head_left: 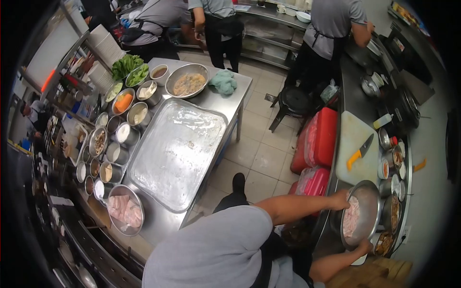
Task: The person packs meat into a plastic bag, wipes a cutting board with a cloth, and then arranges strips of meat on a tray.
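At the right-hand counter my left hand (340,199) grips the near upper rim of a steel mixing bowl (367,211). My right hand (364,247) is closed on the same bowl's lower rim. The bowl is tilted, and pale pink strips of raw meat (351,218) lie along its left side. Just beyond the bowl is a white cutting board (353,165), on which rests a knife with a yellow handle (361,152). Small containers of ingredients (394,213) stand close to the bowl's right side.
Behind me a steel table holds a large wet tray (177,149), a bowl of pinkish raw meat (126,211), several ingredient tins and a green cloth (223,82). Red containers (317,139) and a black stool (294,102) stand on the floor. Co-workers (331,33) stand farther off.
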`<state>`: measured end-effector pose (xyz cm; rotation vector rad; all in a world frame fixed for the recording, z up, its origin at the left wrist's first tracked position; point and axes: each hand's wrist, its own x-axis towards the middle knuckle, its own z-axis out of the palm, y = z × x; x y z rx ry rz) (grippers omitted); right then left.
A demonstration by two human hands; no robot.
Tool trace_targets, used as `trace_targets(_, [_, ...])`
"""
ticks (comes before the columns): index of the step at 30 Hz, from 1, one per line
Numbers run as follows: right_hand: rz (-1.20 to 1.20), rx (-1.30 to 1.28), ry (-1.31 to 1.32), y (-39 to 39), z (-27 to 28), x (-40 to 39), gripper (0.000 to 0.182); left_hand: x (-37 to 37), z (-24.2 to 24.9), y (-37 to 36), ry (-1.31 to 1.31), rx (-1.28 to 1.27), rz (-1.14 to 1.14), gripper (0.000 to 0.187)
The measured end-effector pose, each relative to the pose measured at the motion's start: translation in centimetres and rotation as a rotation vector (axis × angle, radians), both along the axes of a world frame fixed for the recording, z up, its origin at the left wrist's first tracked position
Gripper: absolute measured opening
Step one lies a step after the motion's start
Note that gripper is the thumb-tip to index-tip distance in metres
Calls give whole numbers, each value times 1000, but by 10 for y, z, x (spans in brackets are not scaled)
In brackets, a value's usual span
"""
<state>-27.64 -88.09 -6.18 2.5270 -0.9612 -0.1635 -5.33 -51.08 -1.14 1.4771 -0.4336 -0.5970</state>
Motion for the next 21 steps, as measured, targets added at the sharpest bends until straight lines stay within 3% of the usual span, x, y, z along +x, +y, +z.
trace_targets(2, [-83,130,-162,-4,-1,-6,21,-6,1,10,139,-199,-96,19])
trace_targets(7, [-249,481,-759,16,35,2,29,-20,4,28,120,-314,-84,20])
trace_targets(9, [-225,532,-869,36,64,10,34,-30,25,50,74,-515,28,17])
trace_targets(10, [-212,539,-893,50,79,17,37,-33,38,65,70,-516,29,17])
trace_targets(12, [-189,553,-949,111,125,38,41,-40,66,96,25,-277,170,14])
trace_targets(15, [-98,598,-1005,156,156,61,45,-46,82,130,54,-209,247,13])
trace_targets(18, [-7,553,-1047,188,159,84,44,-51,79,147,-7,-337,385,13])
trace_targets(21, [177,813,-974,221,180,112,40,-50,89,182,-143,-178,532,13])
